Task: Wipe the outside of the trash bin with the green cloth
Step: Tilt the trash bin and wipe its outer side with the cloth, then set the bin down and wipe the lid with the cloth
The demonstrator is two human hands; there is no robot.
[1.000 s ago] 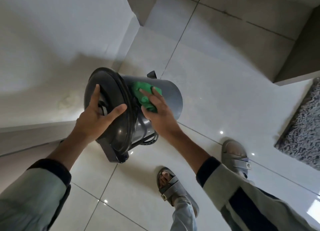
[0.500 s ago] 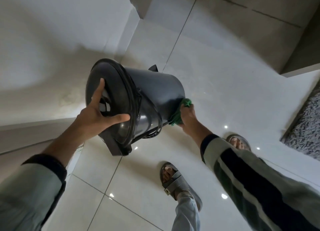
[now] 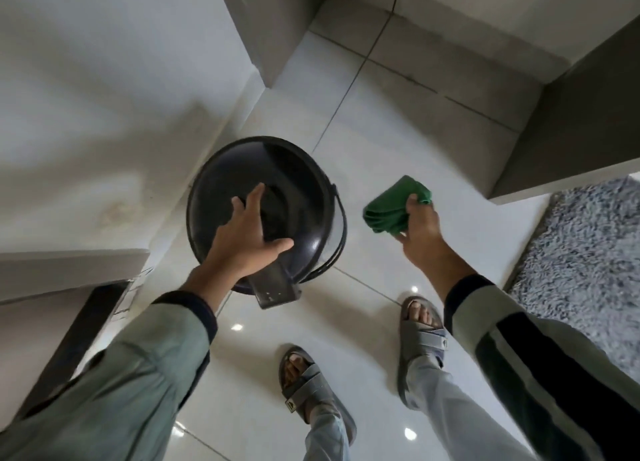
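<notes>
The trash bin (image 3: 263,211) stood upright on the floor (image 3: 398,170), the left hand (image 3: 247,241) spread flat on its lid. The right hand (image 3: 420,234), closed around the bunched green cloth (image 3: 393,209), was clear of the bin: seemingly between wiping strokes. Next, the cloth needed pressing against the wall.

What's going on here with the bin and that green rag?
A person stands over a dark trash bin on a tiled floor. The left hand rests spread on the bin's lid, steadying it. The right hand holds a bunched green cloth off to the side, clear of the bin, so no wiping is happening at this instant. A grey rug lies to the right, and the person's sandalled feet are below.
</notes>
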